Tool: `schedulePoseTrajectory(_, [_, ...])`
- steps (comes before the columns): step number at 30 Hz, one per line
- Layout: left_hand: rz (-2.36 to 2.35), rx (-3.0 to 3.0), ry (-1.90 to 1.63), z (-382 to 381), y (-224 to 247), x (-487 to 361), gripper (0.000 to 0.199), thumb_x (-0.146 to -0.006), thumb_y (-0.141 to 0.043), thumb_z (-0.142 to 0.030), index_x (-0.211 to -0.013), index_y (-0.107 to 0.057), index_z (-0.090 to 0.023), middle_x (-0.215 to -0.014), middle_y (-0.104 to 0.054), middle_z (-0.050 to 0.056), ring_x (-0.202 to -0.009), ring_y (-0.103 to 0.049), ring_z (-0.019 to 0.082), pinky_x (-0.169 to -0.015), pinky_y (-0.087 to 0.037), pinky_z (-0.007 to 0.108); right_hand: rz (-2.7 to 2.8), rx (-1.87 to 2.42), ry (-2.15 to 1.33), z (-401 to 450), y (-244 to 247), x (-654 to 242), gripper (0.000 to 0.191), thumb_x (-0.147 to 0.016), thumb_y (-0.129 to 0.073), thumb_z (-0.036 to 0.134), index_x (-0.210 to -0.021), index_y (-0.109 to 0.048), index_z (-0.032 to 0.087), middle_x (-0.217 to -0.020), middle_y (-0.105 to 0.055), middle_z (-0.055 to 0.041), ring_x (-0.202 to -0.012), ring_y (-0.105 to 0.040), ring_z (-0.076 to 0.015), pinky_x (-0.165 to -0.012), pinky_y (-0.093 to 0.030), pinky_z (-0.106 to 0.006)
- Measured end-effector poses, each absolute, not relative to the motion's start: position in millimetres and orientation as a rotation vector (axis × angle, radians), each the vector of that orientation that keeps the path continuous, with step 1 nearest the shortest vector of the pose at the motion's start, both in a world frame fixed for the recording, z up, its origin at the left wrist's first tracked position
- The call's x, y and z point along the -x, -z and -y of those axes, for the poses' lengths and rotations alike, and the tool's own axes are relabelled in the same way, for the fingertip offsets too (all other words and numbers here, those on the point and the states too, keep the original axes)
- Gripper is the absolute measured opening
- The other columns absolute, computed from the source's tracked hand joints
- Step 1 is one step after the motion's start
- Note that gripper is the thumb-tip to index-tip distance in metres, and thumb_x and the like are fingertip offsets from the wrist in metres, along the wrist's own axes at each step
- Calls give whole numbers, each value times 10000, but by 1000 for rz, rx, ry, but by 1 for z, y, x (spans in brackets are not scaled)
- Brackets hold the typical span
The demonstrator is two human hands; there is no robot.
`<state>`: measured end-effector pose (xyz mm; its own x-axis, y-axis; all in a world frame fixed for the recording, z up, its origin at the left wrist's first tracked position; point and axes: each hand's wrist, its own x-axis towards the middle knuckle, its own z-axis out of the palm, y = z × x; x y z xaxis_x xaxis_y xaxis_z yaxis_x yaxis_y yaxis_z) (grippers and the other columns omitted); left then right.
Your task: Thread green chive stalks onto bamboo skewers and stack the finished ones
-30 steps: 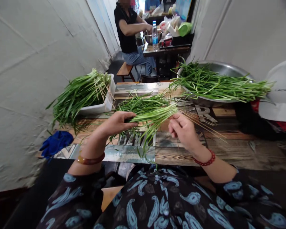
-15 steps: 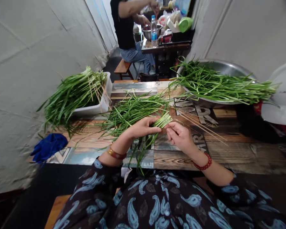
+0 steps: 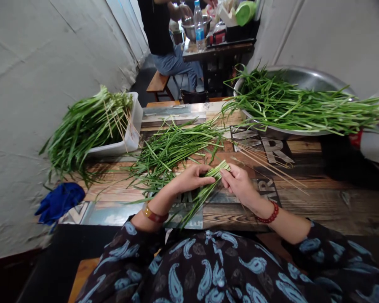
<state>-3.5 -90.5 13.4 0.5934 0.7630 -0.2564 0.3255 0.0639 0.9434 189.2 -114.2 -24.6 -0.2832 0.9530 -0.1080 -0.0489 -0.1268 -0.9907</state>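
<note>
one chive bunch [image 3: 206, 192] is on near side of loose chive pile [image 3: 177, 145]; long axis slants, pale ends [image 3: 221, 165] at right hand [image 3: 238, 183], fingers pinched narrow, contents hidden; left hand [image 3: 193, 178] clasps bunch.

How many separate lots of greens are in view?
4: a bunch in the left hand, the right hand at its pale ends; a pile on the table; one heap in the white tub; another in the metal bowl. More may be hidden.
</note>
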Motion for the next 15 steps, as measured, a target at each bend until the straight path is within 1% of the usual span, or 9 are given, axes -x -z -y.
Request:
schedulePoseTrajectory(2, [-953, -1494, -463, 89, -12, 4, 428, -818, -628, -520, -961, -651, -117, -868, -656, 45, -775, -553, 137, -745, -436, 255, 1357, 1118, -1510, 111, 27, -190, 323, -920, -527, 488, -774, -493, 202, -501, -478, 81, -354, -357, -56, -355, -263, -187])
schedulePoseTrajectory(4, [-981, -1486, -527, 88, -11, 4, 408, -822, -625, -512, -926, -657, -120, -857, -656, 50, -783, -555, 143, -764, -437, 269, 1428, 1124, -1485, 108, 27, -191, 317, -926, -517, 485, -782, -509, 202, -504, -493, 74, -361, -376, -63, -366, -283, -192])
schedulePoseTrajectory(6, [-1038, -1491, -603, 86, -8, 3, 369, -803, -656, -482, -864, -656, -118, -813, -643, 42, -762, -547, 141, -745, -431, 269, 1493, 1131, -1443, 104, 26, -192, 301, -930, -512, 463, -780, -517, 202, -507, -504, 67, -366, -393, -68, -378, -302, -198])
schedulePoseTrajectory(8, [-1089, -1484, -640, 85, -4, 1, 339, -794, -671, -455, -819, -648, -118, -758, -620, 26, -716, -530, 128, -685, -416, 249, 1544, 1147, -1384, 100, 25, -192, 284, -930, -511, 432, -764, -519, 202, -519, -521, 57, -377, -419, -74, -396, -328, -204])
schedulePoseTrajectory(11, [-1097, -1457, -621, 85, 3, -1, 320, -804, -667, -436, -817, -642, -117, -725, -616, 16, -675, -527, 115, -637, -412, 228, 1602, 1164, -1300, 97, 25, -193, 245, -922, -515, 391, -782, -553, 194, -587, -574, 31, -434, -498, -89, -456, -394, -213])
schedulePoseTrajectory(13, [-1058, -1458, -587, 86, 5, -1, 307, -817, -655, -421, -839, -642, -115, -749, -640, 26, -686, -552, 119, -650, -434, 231, 1638, 1155, -1276, 97, 25, -195, 226, -918, -515, 377, -814, -585, 189, -632, -597, 16, -484, -545, -102, -499, -429, -220])
schedulePoseTrajectory(15, [-1026, -1518, -524, 84, 2, 1, 282, -834, -639, -394, -860, -652, -114, -777, -664, 39, -705, -576, 128, -673, -453, 241, 1662, 1143, -1289, 97, 24, -197, 233, -919, -507, 366, -794, -587, 188, -607, -580, 19, -483, -543, -105, -502, -427, -222])
